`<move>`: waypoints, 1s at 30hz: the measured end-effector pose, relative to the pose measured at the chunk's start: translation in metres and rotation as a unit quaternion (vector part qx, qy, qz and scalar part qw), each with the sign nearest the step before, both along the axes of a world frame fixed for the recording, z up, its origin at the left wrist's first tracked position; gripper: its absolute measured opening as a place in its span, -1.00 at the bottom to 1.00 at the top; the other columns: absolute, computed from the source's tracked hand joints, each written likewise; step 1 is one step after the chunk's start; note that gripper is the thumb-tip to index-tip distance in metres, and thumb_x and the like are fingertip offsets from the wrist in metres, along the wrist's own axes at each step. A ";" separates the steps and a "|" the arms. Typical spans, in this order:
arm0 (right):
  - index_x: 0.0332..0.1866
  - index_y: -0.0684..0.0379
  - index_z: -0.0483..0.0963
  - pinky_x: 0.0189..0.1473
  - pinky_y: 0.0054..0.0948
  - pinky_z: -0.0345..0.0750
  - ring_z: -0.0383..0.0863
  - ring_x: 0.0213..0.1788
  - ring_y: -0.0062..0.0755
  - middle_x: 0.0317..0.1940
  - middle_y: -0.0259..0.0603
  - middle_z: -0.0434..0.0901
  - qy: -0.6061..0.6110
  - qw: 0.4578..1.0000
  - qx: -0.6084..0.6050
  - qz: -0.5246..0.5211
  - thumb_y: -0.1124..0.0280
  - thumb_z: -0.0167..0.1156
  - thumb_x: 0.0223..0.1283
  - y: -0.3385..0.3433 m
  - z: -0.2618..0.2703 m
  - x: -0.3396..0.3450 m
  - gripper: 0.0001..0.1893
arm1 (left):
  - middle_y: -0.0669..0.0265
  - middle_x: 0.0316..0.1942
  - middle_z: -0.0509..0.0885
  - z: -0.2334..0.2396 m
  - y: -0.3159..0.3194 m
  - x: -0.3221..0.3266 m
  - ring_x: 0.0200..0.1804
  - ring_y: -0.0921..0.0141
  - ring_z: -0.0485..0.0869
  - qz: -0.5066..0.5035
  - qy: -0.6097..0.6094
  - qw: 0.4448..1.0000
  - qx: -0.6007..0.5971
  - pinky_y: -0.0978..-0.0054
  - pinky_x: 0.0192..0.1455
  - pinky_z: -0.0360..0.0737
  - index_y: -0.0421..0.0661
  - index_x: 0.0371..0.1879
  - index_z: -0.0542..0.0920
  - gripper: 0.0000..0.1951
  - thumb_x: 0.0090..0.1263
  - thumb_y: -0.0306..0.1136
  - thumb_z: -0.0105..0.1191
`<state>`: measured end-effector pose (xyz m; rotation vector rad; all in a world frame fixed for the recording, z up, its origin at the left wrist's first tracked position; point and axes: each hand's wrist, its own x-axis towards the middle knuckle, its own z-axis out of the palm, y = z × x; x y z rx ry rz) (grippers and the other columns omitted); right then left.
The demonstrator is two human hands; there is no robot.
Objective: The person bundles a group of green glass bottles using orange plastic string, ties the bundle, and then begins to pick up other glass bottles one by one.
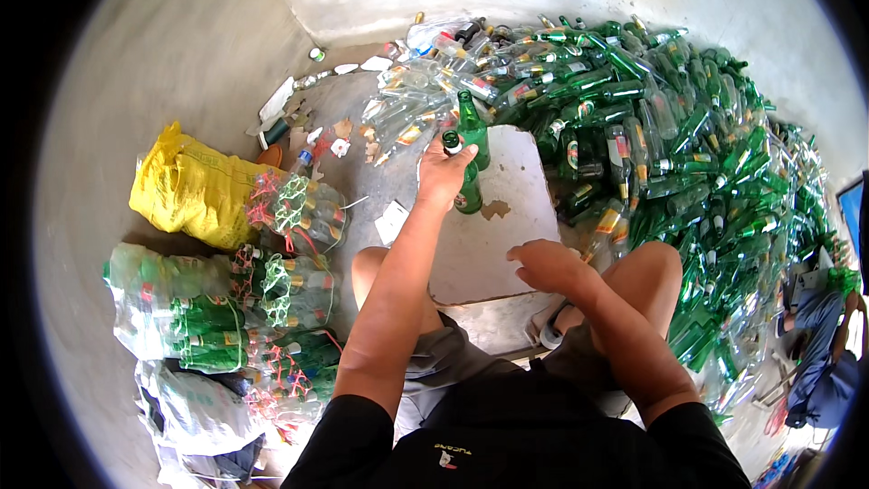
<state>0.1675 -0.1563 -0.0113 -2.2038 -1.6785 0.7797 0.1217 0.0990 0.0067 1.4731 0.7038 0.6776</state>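
My left hand (440, 170) grips a green glass bottle (468, 195) near its neck, the bottle upright at the left side of a white board (506, 244). Just behind it stands a second green glass bottle (473, 123), also upright on the board. Over the board's near right part hovers my right hand (551, 265), fingers loosely bent and a little apart. I see nothing in it, though its palm side is hidden. The board has a worn brown patch (495, 209) and lies between my knees.
A large heap of green and clear glass bottles (686, 142) spreads from behind the board to the right. Netted bundles of bottles (292, 285) and a yellow woven sack (197, 187) line the left. Paper scraps (341, 147) litter the floor. Another person (821, 346) is at far right.
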 end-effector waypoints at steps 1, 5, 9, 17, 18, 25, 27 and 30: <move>0.19 0.14 0.62 0.22 -0.02 0.59 0.68 0.16 0.09 -0.02 0.04 0.74 0.006 1.000 -0.005 0.006 0.41 0.19 0.28 0.001 0.000 -0.001 -0.63 | 0.47 -0.22 0.68 -0.002 0.003 0.002 -0.20 0.57 0.58 0.000 -0.007 1.000 -0.011 0.51 -0.09 0.54 -0.06 -0.04 0.64 -0.79 0.43 -0.48 0.37; 0.16 0.15 0.63 0.22 -0.03 0.59 0.68 0.16 0.09 0.00 0.04 0.74 0.016 0.999 -0.020 0.023 0.42 0.18 0.27 0.001 -0.001 -0.007 -0.64 | 0.43 -0.23 0.69 -0.009 0.005 0.009 -0.20 0.56 0.60 -0.002 -0.034 0.998 -0.045 0.49 -0.12 0.55 -0.10 -0.03 0.64 -0.77 0.42 -0.49 0.38; 0.24 0.17 0.59 0.22 -0.02 0.57 0.68 0.17 0.11 0.01 0.06 0.74 0.017 0.999 -0.032 0.038 0.37 0.22 0.32 -0.001 -0.003 -0.005 -0.61 | 0.43 -0.22 0.70 -0.010 0.005 0.011 -0.20 0.56 0.61 -0.015 -0.008 1.000 -0.009 0.49 -0.12 0.55 -0.11 0.00 0.64 -0.75 0.41 -0.49 0.39; 0.24 0.17 0.58 0.24 -0.02 0.56 0.66 0.20 0.10 0.04 0.07 0.73 0.029 0.999 -0.033 0.029 0.38 0.20 0.31 -0.001 -0.004 -0.004 -0.60 | 0.41 -0.13 0.72 -0.015 0.007 0.022 -0.14 0.54 0.61 -0.021 0.003 1.000 -0.005 0.48 -0.02 0.57 -0.14 0.07 0.64 -0.69 0.40 -0.48 0.40; 0.24 0.17 0.58 0.24 -0.02 0.56 0.65 0.20 0.10 0.05 0.07 0.72 0.031 0.999 -0.028 0.027 0.39 0.20 0.30 0.000 -0.003 -0.004 -0.60 | 0.41 -0.09 0.72 -0.016 0.007 0.023 -0.11 0.54 0.62 -0.017 0.005 1.000 -0.001 0.48 0.02 0.59 -0.16 0.10 0.64 -0.66 0.39 -0.48 0.40; 0.24 0.18 0.58 0.25 -0.03 0.56 0.65 0.20 0.11 0.06 0.06 0.72 0.039 0.998 -0.051 0.020 0.39 0.21 0.29 0.001 0.000 -0.002 -0.59 | 0.42 0.01 0.73 -0.012 0.003 0.030 -0.06 0.51 0.65 -0.022 0.023 0.999 0.009 0.48 0.10 0.61 -0.13 0.23 0.61 -0.57 0.40 -0.46 0.39; 0.24 0.18 0.58 0.25 -0.03 0.56 0.66 0.19 0.12 0.06 0.06 0.72 0.041 0.997 -0.059 0.015 0.38 0.23 0.29 -0.001 -0.002 -0.001 -0.59 | 0.43 0.01 0.73 -0.009 0.002 0.032 -0.06 0.53 0.65 -0.004 0.069 0.997 0.036 0.48 0.09 0.61 -0.12 0.24 0.61 -0.56 0.40 -0.47 0.39; 0.23 0.17 0.59 0.24 -0.02 0.56 0.66 0.18 0.13 0.05 0.06 0.72 0.036 0.998 -0.035 0.025 0.37 0.25 0.29 -0.001 -0.010 -0.002 -0.59 | 0.46 -0.09 0.71 -0.029 0.014 0.037 -0.12 0.56 0.62 -0.007 -0.009 1.000 0.022 0.48 0.02 0.60 -0.10 0.13 0.62 -0.65 0.40 -0.49 0.38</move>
